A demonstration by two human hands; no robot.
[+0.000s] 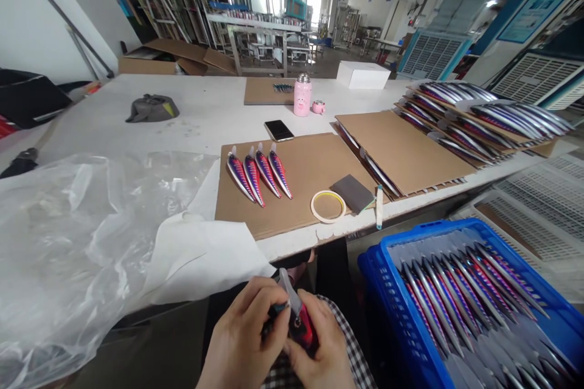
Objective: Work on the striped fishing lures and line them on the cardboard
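- Left hand (241, 334): at bottom center, fingers closed around a small teal-tipped piece (281, 309), pressed against the lure's side; what the piece is cannot be told.
- Right hand (322, 346): just right of the left hand, closed around the lure's body.
- Lure (302, 329): red and dark, held between both hands at the bottom edge, its clear lip (286, 284) pointing up.
- Cardboard (278, 194): center of the table (182, 115), with four striped lures (259, 175) lying side by side.
- Tape roll (328, 206) and sanding block (353, 193): on the cardboard's lower right corner.
- Crate (378, 279): blue, lower right, packed with lures in rows.
- Boards (401, 152): right side of the table, with more lures stacked at the far right.
- Plastic sheet (68, 243): lower left, crumpled.
- Flask (302, 95) and phone (278, 130): upper center.
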